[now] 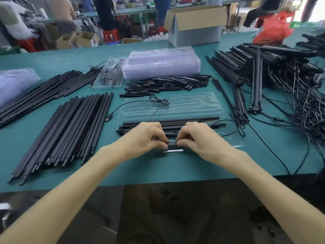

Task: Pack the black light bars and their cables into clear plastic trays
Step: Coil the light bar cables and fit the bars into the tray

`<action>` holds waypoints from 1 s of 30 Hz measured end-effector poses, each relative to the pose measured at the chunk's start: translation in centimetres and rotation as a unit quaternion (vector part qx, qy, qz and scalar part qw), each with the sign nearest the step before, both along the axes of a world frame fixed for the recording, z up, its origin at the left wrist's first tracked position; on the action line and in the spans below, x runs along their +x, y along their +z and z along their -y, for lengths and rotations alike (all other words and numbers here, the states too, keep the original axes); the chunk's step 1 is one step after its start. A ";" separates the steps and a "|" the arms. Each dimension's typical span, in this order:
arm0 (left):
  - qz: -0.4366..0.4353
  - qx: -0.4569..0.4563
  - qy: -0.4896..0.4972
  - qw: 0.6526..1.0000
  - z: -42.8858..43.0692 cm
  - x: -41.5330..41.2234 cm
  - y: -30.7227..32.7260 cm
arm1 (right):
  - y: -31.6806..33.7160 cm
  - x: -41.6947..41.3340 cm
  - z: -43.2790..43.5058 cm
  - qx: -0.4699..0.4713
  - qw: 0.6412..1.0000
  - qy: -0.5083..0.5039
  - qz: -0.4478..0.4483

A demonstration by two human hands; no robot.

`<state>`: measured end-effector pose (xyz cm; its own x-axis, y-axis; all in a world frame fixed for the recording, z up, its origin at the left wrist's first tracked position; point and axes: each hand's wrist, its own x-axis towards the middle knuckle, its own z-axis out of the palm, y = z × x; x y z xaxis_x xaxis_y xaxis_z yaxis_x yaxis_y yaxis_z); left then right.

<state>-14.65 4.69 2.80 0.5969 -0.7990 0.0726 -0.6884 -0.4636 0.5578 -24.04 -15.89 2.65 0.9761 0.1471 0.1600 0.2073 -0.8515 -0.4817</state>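
A clear plastic tray (175, 110) lies open on the green table in front of me. Two black light bars (198, 120) lie along its near side, one behind the other. A thin black cable (158, 103) loops over the tray and ends in a plug at the left. My left hand (144, 138) and my right hand (198, 138) meet at the tray's near edge. Both pinch a small black controller with buttons (173, 146) between fingertips and thumbs, pressing it down into the tray.
Black rods (70, 131) lie stacked at left, short black parts (165, 85) behind the tray, a stack of clear trays (161, 64) farther back. One packed tray (109, 74) sits beside it. A tangle of light bars and cables (274, 81) fills the right. A cardboard box (195, 25) stands at the back.
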 end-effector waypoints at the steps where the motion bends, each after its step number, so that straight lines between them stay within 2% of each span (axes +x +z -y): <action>1: -0.011 0.000 0.001 1.000 0.0 0.1 -0.1 | 0.0 0.0 0.1 0.007 1.000 -0.005 -0.007; 4: -0.048 0.001 0.020 0.999 0.0 0.3 0.1 | -0.1 0.0 0.1 0.002 1.000 -0.007 -0.021; 14: -0.061 0.084 0.029 0.994 1.7 0.9 0.7 | 0.3 -0.2 -0.2 0.005 0.999 -0.010 -0.037; 17: -0.051 0.087 0.028 0.995 1.7 0.7 0.7 | 0.3 0.1 -0.2 0.022 0.999 -0.007 -0.049; 22: -0.025 0.095 0.034 0.995 2.0 0.5 0.8 | 0.8 1.0 -0.5 -0.001 0.997 -0.001 -0.077; 26: -0.032 0.104 0.024 0.994 1.9 0.2 1.5 | 0.8 0.3 -0.2 -0.017 0.998 0.009 -0.056; 30: 0.027 0.119 -0.011 0.992 2.2 0.5 2.8 | 1.3 -0.9 1.9 0.022 1.000 -0.007 0.005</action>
<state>-14.11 2.47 5.58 0.5801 -0.8099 -0.0874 -0.7257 -0.5625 0.3962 -24.92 -17.83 3.98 0.9763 0.1270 0.1753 0.2010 -0.8323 -0.5166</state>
